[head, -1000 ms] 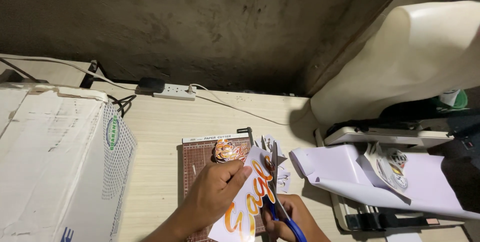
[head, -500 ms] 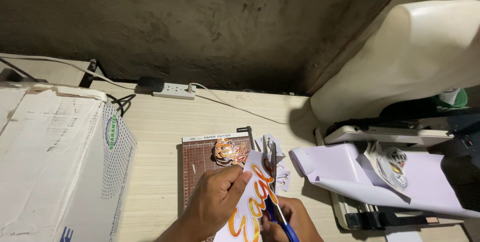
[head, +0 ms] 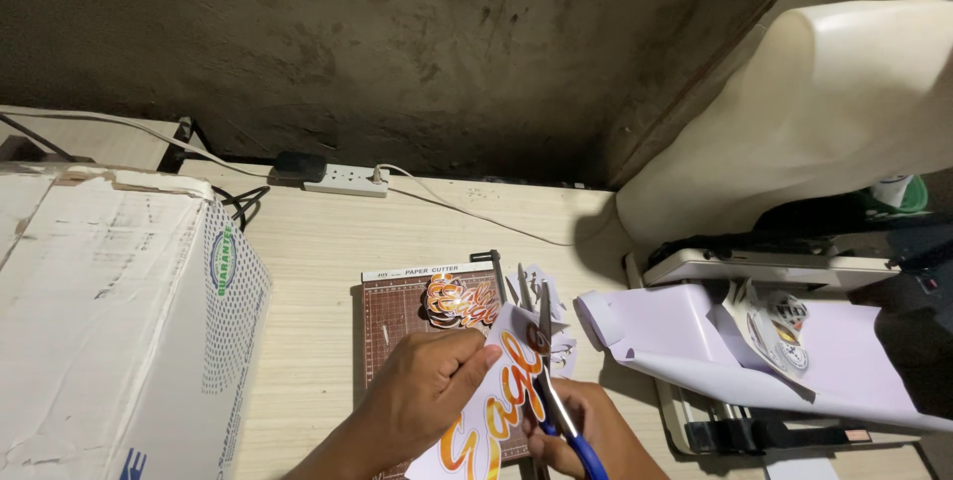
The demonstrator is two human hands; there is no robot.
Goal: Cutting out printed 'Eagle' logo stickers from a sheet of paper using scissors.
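I'm watching the right hand [head: 586, 430] working blue-handled scissors [head: 558, 396], fingers closed through the loops, the blades running up along the right edge of the printed sticker sheet [head: 491, 401]. The left hand [head: 427, 391] is pinching that sheet by its upper left side, thumb on top, holding it tilted above the near part of the brown paper cutter board [head: 397, 306]. Compared with a second ago, the blades are now reaching further up the sheet, tips near its top corner, and the sheet is sitting lower and more turned toward me, so the cut along the orange lettering is advancing, by my reading. A finished cut-out sticker [head: 462, 303] is lying on the cutter board just beyond the fingers, white offcuts [head: 541, 291] beside it. Further out, a cardboard box [head: 109, 331] is filling the table's [head: 308, 252] left side, a power strip [head: 345, 180] lying along the far edge, and a rolled white sheet [head: 695, 341] at the right.
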